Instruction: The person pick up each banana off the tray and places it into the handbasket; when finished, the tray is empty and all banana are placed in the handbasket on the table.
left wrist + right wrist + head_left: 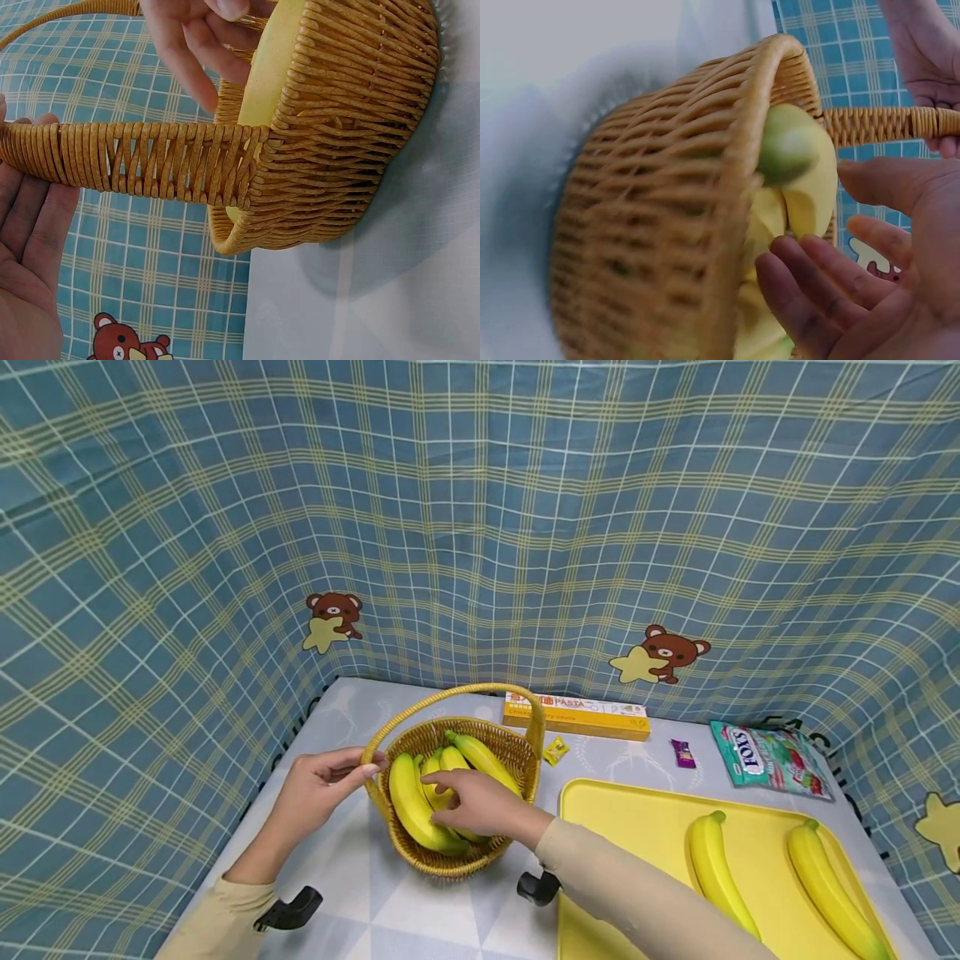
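Observation:
A wicker basket (pixel 517 753) with a hoop handle (pixel 450 692) stands mid-table and holds several yellow bananas (pixel 411 806). My left hand (pixel 360 768) grips the handle where it meets the basket's left rim; the left wrist view shows the handle (pixel 135 161) lying across that hand's fingers (pixel 30 217). My right hand (pixel 450 795) reaches into the basket, fingers resting on the bananas. In the right wrist view its fingers (pixel 802 277) touch a banana (pixel 802 172) while the thumb stands apart, not closed round it.
A yellow tray (pixel 637 827) at the right front carries two bananas (pixel 720 877) (pixel 828 885). Behind it lie a pasta box (pixel 577 714), two small sweets (pixel 555 750) (pixel 682 753) and a Fox's candy bag (pixel 772 760). Checked cloth walls surround the table.

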Tool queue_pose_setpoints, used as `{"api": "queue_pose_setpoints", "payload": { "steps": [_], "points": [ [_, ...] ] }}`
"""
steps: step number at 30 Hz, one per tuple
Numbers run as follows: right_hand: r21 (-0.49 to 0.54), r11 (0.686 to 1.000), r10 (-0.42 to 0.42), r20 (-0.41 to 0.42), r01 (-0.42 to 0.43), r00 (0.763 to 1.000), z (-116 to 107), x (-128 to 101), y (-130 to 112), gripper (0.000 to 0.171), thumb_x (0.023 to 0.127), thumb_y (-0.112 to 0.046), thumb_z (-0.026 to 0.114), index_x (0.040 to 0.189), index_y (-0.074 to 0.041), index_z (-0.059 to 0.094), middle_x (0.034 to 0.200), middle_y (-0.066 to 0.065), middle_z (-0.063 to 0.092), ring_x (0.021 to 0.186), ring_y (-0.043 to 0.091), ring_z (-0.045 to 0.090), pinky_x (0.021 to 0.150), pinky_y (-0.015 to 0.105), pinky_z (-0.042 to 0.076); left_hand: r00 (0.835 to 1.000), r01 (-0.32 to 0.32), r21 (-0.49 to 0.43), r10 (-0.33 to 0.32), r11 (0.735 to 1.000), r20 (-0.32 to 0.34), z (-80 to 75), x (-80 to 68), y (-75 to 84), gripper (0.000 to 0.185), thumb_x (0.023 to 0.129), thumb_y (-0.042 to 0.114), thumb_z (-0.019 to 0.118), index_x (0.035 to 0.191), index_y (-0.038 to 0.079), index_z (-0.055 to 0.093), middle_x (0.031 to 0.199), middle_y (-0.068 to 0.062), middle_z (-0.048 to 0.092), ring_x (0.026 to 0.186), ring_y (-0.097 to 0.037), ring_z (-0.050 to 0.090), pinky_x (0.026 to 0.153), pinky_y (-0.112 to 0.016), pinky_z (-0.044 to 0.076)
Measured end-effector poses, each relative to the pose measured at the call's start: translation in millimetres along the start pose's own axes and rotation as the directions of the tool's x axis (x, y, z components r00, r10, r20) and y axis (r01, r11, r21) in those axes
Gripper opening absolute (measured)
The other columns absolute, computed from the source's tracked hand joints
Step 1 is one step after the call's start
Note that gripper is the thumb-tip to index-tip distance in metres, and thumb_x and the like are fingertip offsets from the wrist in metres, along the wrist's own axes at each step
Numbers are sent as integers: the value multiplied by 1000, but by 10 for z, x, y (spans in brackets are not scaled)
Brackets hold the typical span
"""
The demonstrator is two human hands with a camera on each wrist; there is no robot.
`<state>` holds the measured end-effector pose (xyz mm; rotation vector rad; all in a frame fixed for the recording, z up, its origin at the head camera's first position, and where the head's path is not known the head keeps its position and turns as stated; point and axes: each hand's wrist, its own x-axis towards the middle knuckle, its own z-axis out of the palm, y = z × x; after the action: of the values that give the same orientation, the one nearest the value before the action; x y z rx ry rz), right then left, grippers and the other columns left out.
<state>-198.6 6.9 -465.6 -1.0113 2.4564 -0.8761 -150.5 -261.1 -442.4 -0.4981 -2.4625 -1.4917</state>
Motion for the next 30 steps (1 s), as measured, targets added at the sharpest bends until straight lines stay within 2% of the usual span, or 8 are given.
{"api": "queue_pose_setpoints", "payload": {
  "steps": [8, 14, 17, 21, 25, 30],
  "points": [
    [75, 997, 13, -73, -7, 997, -144, -444, 138, 48, 100, -27, 67, 146, -19, 57, 131, 6, 65, 100, 11, 65, 77, 26, 55, 1000, -9, 3, 9, 1000, -10, 17, 10, 17, 18, 98, 11, 70, 114, 10, 78, 106, -1, 77, 98, -7, 72, 81, -22, 60],
    [60, 998, 8, -170, 2, 985, -215, -836, 268, 45, 100, -26, 67, 144, -21, 58, 125, 2, 66, 91, 4, 61, 70, 24, 55, 1000, -10, 14, 11, 1000, -16, 19, 4, 9, 17, 98, 11, 70, 113, 7, 78, 105, 0, 78, 96, -7, 73, 80, -22, 60],
    [63, 998, 25, -207, -12, 978, -245, -1048, 347, 43, 100, -23, 67, 142, -24, 60, 122, -3, 65, 90, 3, 61, 71, 24, 56, 1000, -11, 9, 11, 1000, -12, 24, -1, 4, 17, 98, 10, 70, 113, 7, 77, 105, -1, 77, 96, -7, 72, 81, -22, 60],
    [58, 996, 74, -241, -62, 968, -292, -1342, 468, 42, 99, -21, 68, 140, -26, 61, 120, -11, 64, 92, 2, 60, 71, 25, 56, 1000, -5, 8, 5, 1000, -11, 29, -1, 8, 17, 98, 11, 69, 113, 9, 78, 105, 0, 77, 97, -7, 72, 82, -22, 60],
    [60, 990, 140, -262, -129, 955, -347, -1614, 596, 42, 99, -22, 70, 139, -25, 62, 125, -10, 64, 91, 2, 59, 67, 23, 55, 1000, 1, 6, -1, 1000, -15, 20, 1, 22, 17, 98, 11, 70, 113, 10, 78, 105, 0, 77, 98, -6, 72, 82, -22, 60],
    [38, 963, 266, -306, -267, 914, -450, -1934, 768, 43, 96, -26, 74, 138, -21, 63, 123, -5, 65, 88, 2, 59, 65, 22, 54, 1000, -4, -16, 4, 1000, -14, 19, 5, 19, 17, 98, 9, 70, 113, 8, 78, 106, -2, 77, 100, -6, 72, 82, -22, 59]
  ]
}}
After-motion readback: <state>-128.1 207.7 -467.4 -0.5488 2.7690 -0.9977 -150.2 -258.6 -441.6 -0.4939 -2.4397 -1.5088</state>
